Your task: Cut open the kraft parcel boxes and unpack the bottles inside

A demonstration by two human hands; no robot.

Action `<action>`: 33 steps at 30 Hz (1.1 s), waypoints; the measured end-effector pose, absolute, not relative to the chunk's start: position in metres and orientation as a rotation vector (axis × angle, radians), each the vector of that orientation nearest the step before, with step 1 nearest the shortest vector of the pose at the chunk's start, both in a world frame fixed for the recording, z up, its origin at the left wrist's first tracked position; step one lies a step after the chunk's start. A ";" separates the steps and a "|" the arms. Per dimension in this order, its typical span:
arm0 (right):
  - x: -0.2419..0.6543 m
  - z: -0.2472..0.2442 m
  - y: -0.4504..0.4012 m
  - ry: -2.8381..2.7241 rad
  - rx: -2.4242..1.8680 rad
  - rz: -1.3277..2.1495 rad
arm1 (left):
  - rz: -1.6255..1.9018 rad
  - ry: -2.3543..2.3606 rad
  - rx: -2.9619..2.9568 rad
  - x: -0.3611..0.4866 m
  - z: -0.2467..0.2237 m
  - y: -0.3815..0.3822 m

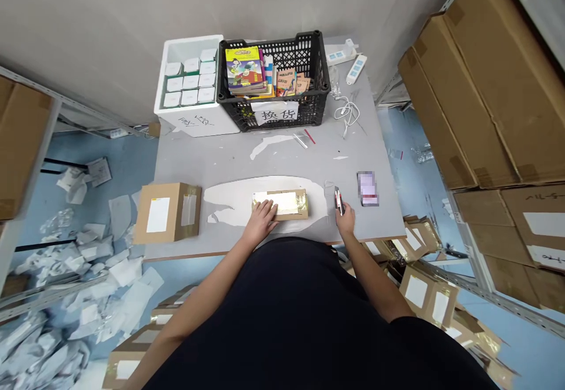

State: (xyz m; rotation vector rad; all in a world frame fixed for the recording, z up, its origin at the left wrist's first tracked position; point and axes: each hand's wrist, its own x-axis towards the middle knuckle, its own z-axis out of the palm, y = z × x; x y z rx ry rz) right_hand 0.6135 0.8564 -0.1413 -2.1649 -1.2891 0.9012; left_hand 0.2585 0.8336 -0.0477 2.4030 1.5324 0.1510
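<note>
A small, long cardboard box with a white label and shiny tape lies on the worn pale patch of the grey table. My left hand rests on the box's left part, its fingers laid over the top near the label. To the right of the box, by the table's front edge, my right hand is closed round a red and black box cutter. The cutter points away from me and does not touch the box. A phone lies just right of that hand.
A larger carton stands at the table's left. At the back are a white foam box and a black crate of books. Power strips and a cable lie back right. Stacked cartons flank the right side.
</note>
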 end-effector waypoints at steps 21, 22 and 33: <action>0.463 -0.025 0.946 -2.925 -1.107 0.739 | 0.090 1.650 2.345 0.273 -0.025 0.842; 0.463 -0.025 0.948 -2.958 -1.072 0.752 | 0.092 1.661 2.350 0.273 -0.025 0.840; 0.454 -0.017 0.969 -3.162 -0.996 0.726 | 0.137 1.732 2.431 0.278 -0.026 0.817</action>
